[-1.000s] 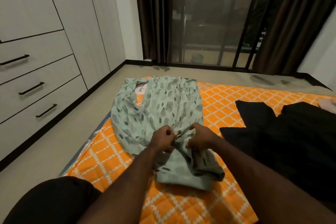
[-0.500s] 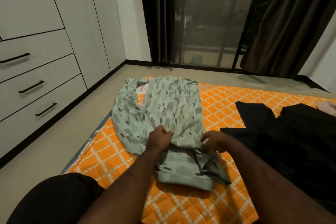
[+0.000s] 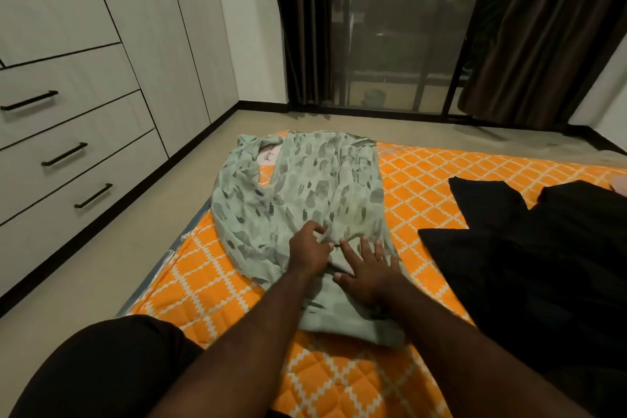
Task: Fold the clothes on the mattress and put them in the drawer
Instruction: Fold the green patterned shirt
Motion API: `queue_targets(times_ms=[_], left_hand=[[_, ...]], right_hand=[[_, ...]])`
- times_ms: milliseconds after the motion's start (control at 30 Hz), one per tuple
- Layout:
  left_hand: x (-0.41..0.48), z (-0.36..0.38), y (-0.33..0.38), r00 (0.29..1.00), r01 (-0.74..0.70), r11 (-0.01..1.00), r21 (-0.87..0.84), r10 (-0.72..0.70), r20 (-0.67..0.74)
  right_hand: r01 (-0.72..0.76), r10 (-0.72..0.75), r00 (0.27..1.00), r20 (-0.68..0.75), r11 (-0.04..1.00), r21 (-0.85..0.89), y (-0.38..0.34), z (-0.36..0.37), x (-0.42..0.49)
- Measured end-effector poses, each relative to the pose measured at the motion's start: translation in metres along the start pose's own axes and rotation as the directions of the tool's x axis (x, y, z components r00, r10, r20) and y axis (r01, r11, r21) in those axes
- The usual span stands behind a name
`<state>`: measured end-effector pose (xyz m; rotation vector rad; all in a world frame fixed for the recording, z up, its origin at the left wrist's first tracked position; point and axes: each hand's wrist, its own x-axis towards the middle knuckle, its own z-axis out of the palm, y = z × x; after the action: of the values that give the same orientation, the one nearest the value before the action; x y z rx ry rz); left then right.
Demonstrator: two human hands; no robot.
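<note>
My left hand (image 3: 309, 249) has its fingers curled, pinching a fold of the green patterned shirt (image 3: 305, 187) near its middle. Just beside it, my right hand (image 3: 368, 270) lies flat with fingers spread, pressing the cloth down and holding nothing. The shirt is stretched lengthwise on the orange quilted mattress (image 3: 424, 176), its collar at the far end and its near end bunched under my wrists. A heap of black clothes (image 3: 529, 248) lies on the mattress to my right. The drawers (image 3: 78, 132) stand closed along the left wall.
</note>
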<state>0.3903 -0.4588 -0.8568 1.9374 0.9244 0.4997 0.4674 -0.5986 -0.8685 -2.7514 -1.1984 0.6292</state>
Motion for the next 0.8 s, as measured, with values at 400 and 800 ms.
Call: queue_targets(times_ms=[400, 800], left_hand=[[0.003, -0.005, 0.003, 0.989, 0.139, 0.983, -0.118, -0.144, -0.039], [-0.005, -0.001, 0.009, 0.997, -0.07, 0.998, 0.005, 0.07, 0.026]], right_hand=[[-0.108, 0.107, 0.993, -0.041, 0.994, -0.022, -0.005, -0.048, -0.009], [-0.24, 0.023, 0.968, 0.251, 0.385, 0.891, -0.013, -0.063, -0.025]])
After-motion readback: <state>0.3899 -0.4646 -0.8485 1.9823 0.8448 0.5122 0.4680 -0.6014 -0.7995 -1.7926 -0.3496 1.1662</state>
